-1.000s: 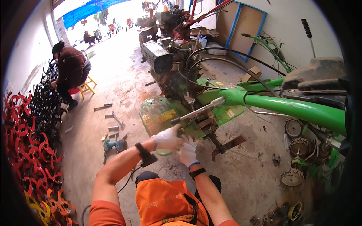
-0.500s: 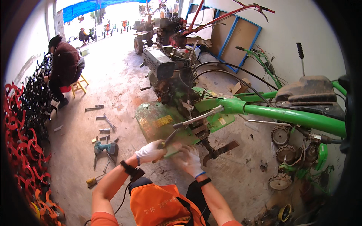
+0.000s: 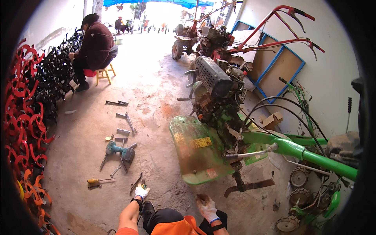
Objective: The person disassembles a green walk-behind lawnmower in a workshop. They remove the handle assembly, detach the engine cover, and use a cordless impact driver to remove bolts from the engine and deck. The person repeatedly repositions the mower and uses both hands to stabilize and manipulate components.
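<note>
My left hand (image 3: pixel 141 191) in a pale glove is closed on green-handled pliers (image 3: pixel 143 181) at floor level, beside another dark plier-like tool (image 3: pixel 135 182). My right gloved hand (image 3: pixel 205 205) is low, below the tiller's green guard (image 3: pixel 197 154), its dirty fingers loosely bent and apparently empty. To the left lie a yellow-handled screwdriver (image 3: pixel 94 182), a teal power tool (image 3: pixel 112 148), small spanners (image 3: pixel 115 170) and sockets (image 3: pixel 123 131). A dirty engine (image 3: pixel 214 84) and a rusty blade (image 3: pixel 257 185) belong to the green tiller.
A co-worker (image 3: pixel 96 47) sits on a yellow stool (image 3: pixel 105 74) beside piled black blades (image 3: pixel 62 74); red blades (image 3: pixel 27 129) line the left. Red-handled tillers (image 3: pixel 196 37) and blue-framed boards (image 3: pixel 278 70) stand behind. Small wheeled machinery (image 3: pixel 303 196) crowds the right.
Both hands have moved down and away from the tiller, the left one leftward to floor level with the tool. The view has shifted, showing more of the floor and doorway.
</note>
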Tool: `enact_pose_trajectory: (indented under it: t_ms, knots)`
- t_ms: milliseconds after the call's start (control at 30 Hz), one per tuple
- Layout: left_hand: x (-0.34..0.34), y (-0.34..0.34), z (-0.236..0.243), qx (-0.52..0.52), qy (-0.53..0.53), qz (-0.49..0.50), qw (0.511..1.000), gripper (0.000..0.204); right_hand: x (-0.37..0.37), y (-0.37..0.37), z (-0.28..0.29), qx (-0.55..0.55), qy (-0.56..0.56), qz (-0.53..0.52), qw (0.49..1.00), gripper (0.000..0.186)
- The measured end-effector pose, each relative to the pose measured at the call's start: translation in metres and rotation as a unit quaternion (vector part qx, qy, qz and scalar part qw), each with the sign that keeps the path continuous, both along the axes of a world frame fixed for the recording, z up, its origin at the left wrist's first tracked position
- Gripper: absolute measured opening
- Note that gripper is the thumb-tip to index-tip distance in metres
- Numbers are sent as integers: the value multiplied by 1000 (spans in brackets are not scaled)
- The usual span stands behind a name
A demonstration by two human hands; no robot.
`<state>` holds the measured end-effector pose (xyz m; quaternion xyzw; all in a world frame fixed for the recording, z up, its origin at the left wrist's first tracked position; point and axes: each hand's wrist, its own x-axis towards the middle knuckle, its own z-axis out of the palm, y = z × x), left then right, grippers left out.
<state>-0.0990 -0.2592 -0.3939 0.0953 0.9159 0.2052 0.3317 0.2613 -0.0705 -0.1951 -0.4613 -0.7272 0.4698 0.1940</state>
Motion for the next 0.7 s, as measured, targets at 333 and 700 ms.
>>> enact_pose_trajectory:
  t_ms: [333, 700]
  knots:
    - [35, -42, 249, 225, -136, -133, 956, 61, 201, 16, 59, 4, -275, 34, 961, 41]
    - [183, -154, 685, 546, -356, 45, 757, 27, 306, -80, 312, -104, -419, -9, 902, 59]
